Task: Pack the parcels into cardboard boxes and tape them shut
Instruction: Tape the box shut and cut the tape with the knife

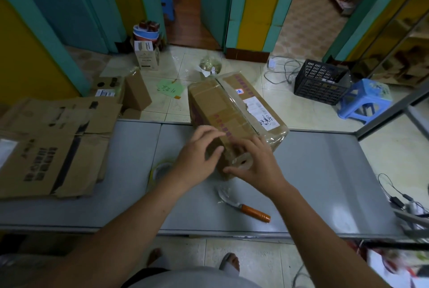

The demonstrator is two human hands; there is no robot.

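Head view | taped brown cardboard box with white labels (pixel 222 106) sits on the grey tabletop (pixel 325 171), far end past the far edge | left hand (pixel 199 155) lies on its near top, fingers loosely bent, gripping nothing | right hand (pixel 257 164) has fingers clamped round a clear tape roll (pixel 242 162) at the box's near corner | orange-handled knife (pixel 255 212) lies nearby

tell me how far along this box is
Done: the cardboard box is closed, clear tape shining along its top seam. In hand: the right hand holds a tape roll at the box's near end while the left hand presses on the box. Left: likely cutting the tape; the knife lies nearby, and flattened cartons wait.
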